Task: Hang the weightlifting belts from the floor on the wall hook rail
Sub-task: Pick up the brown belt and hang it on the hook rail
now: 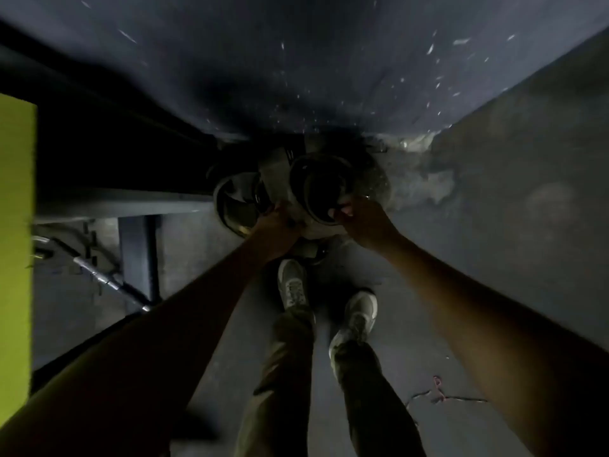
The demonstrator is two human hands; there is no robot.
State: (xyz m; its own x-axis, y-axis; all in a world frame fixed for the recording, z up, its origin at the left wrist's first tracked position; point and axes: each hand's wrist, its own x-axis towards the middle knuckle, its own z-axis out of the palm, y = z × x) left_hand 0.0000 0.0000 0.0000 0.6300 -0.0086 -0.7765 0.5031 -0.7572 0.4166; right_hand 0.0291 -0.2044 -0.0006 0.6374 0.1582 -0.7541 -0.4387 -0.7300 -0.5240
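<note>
Dim floor (494, 192), both hands gripping belts (316, 189)

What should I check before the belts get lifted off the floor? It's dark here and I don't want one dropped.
1. Left hand grips the belt pile: ok.
2. Right hand grips the right coiled belt: ok.
3. Left coiled belt held: cannot tell.
4. Shoes clear of the pile: not ok, one toe is at its edge.
5. Hook rail in view: not ok.
</note>
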